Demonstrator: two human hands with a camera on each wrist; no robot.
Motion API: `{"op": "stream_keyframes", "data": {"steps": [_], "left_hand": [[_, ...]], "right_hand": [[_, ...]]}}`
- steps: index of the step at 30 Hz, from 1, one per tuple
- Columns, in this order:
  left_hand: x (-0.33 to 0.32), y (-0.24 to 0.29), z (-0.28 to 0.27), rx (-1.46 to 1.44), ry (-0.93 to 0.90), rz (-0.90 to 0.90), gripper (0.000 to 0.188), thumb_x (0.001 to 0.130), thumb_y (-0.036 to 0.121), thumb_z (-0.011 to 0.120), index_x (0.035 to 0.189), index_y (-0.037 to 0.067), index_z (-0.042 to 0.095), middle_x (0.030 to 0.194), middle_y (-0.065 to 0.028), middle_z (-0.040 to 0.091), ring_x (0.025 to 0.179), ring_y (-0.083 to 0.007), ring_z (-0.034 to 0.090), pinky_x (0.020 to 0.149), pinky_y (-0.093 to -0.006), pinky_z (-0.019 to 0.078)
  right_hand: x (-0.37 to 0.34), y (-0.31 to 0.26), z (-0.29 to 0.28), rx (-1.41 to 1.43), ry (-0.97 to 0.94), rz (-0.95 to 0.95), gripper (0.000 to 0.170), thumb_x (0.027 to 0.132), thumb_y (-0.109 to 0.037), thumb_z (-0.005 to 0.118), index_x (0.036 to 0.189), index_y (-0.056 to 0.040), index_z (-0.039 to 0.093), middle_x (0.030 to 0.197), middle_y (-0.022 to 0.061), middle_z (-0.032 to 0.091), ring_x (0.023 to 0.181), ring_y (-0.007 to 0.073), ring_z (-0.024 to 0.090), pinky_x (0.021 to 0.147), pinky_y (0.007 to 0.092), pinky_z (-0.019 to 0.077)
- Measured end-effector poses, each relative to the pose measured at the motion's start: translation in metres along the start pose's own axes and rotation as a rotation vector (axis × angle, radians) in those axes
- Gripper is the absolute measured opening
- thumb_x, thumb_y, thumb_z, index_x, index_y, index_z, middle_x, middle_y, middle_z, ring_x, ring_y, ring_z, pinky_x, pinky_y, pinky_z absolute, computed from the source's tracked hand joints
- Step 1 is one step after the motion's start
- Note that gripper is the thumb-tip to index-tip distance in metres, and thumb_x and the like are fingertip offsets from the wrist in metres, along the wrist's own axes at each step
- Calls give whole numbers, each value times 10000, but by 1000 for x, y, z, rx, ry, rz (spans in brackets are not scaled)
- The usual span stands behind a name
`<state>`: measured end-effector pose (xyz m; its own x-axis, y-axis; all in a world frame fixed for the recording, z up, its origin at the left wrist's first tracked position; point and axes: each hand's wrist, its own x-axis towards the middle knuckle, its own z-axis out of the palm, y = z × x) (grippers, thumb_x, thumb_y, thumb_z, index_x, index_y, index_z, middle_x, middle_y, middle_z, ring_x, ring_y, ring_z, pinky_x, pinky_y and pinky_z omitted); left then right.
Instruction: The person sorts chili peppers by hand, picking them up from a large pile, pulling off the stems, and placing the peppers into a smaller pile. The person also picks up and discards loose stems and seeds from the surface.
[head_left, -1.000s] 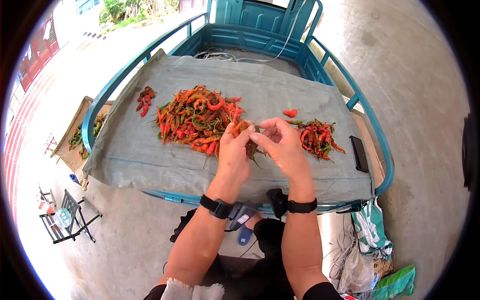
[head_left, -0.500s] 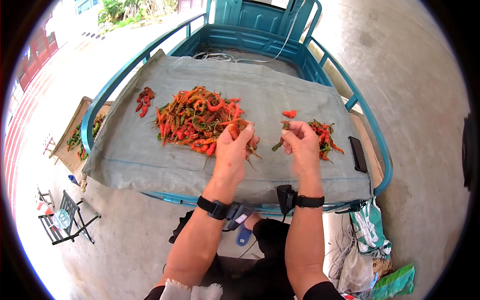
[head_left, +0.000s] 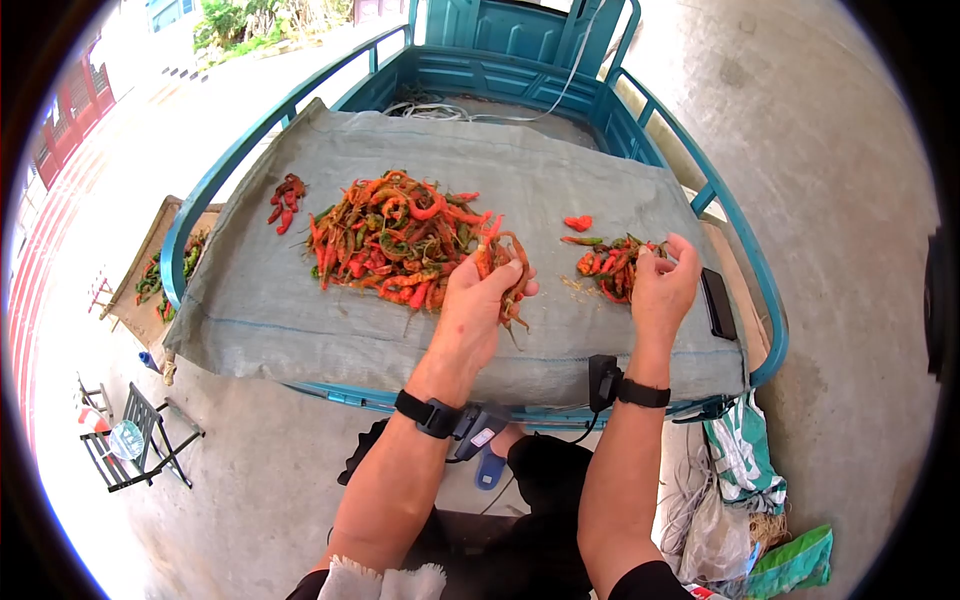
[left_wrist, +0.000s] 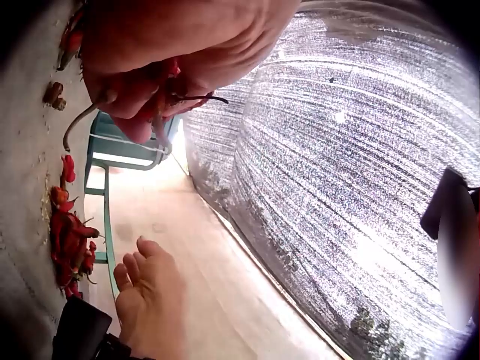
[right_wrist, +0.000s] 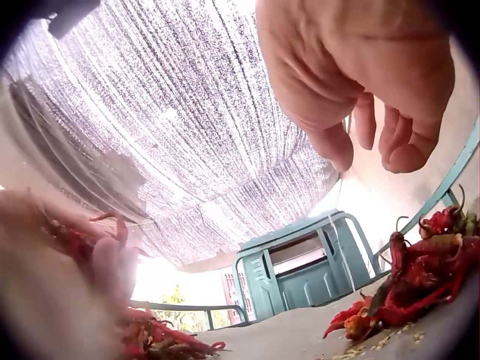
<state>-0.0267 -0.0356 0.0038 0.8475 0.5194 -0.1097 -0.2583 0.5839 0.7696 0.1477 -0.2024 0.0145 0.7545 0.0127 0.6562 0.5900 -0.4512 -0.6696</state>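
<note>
My left hand [head_left: 472,310] grips a small bunch of wrinkled red and brownish chili peppers [head_left: 487,258], their tips and stems poking out past the fingers. It is at the front right edge of a large heap of red, orange and green chili peppers [head_left: 385,235]. Beside a smaller chili pile [head_left: 608,268] on the right is my right hand [head_left: 664,288]. In the right wrist view its fingers [right_wrist: 409,154] hang loosely with nothing between them, above that pile. Stems of the held peppers show under the left hand in the left wrist view.
A grey woven sheet [head_left: 300,330] covers the bed of a teal cart with side rails [head_left: 740,225]. A phone [head_left: 717,304] lies at the sheet's right edge. One red piece [head_left: 577,223] sits behind the small pile, and a few dark red chilies [head_left: 287,203] lie far left.
My right hand has moved from beside the left hand over to the small pile and let go of a greenish chili it pinched. My left hand keeps its bunch, nearly in place.
</note>
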Motion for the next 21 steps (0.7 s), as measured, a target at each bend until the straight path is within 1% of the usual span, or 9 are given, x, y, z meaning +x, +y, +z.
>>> {"op": "stream_keyframes", "data": {"steps": [1, 4, 6, 7, 9, 10, 13, 19, 21], "left_hand": [[0, -1, 1, 9, -1, 2, 144, 1009, 141, 662, 1138, 77, 655, 1041, -62, 712, 878, -130, 687, 645, -224, 465], [-1, -3, 6, 54, 2, 6, 134, 1005, 145, 680, 1120, 82, 654, 1014, -45, 709, 868, -118, 680, 626, -221, 453], [4, -11, 2, 73, -38, 44, 138, 1005, 151, 685, 1118, 81, 650, 991, -34, 704, 856, -110, 675, 619, -224, 447], [5, -12, 2, 83, -58, 63, 140, 1005, 155, 688, 1118, 81, 648, 979, -28, 702, 850, -106, 673, 616, -226, 444], [3, -10, 2, 110, -42, 80, 112, 1007, 116, 672, 1091, 54, 634, 982, -31, 687, 832, -113, 669, 664, -256, 501], [2, -8, 2, 123, -35, 88, 98, 1007, 97, 664, 1078, 41, 627, 984, -32, 679, 823, -117, 667, 689, -272, 530], [1, -7, 2, 104, -48, 97, 138, 1013, 152, 680, 1117, 73, 634, 959, -22, 699, 819, -116, 669, 620, -239, 447], [6, -12, -6, 208, 53, 173, 150, 1026, 164, 670, 1132, 69, 621, 978, -56, 714, 826, -125, 678, 647, -253, 475], [5, -8, -5, 175, 62, 175, 163, 1027, 173, 674, 1138, 67, 619, 992, -64, 716, 834, -126, 680, 656, -254, 481]], "right_hand": [[-2, -10, -2, 75, -55, 37, 329, 903, -104, 736, 1196, 14, 646, 1050, 117, 668, 828, 179, 657, 765, 335, 547], [-14, -43, -2, 559, -541, 280, 253, 923, -114, 753, 1136, -1, 677, 983, 79, 709, 794, 139, 647, 716, 300, 540], [-26, -60, 0, 580, -749, 298, 197, 938, -107, 759, 1078, 13, 691, 907, 59, 732, 765, 111, 657, 679, 273, 536], [-30, -67, 3, 583, -794, 265, 191, 939, -100, 755, 1077, 16, 690, 900, 61, 732, 761, 113, 663, 678, 272, 537], [-37, -78, 8, 588, -882, 196, 181, 942, -87, 748, 1074, 22, 690, 888, 65, 731, 753, 118, 675, 677, 271, 540], [-39, -80, 9, 593, -853, 212, 145, 943, -70, 740, 1045, 21, 692, 851, 61, 725, 745, 128, 694, 690, 267, 543], [-41, -75, 13, 689, -843, 284, 124, 939, -77, 744, 1012, 7, 689, 821, 37, 697, 689, 99, 647, 626, 249, 505], [-33, -63, 11, 883, -595, 544, 111, 963, -105, 724, 948, -27, 647, 743, -22, 594, 560, 39, 483, 473, 230, 333], [-27, -54, 8, 869, -503, 566, 108, 971, -103, 708, 937, -34, 633, 737, -8, 598, 532, 49, 478, 453, 235, 328]]}}
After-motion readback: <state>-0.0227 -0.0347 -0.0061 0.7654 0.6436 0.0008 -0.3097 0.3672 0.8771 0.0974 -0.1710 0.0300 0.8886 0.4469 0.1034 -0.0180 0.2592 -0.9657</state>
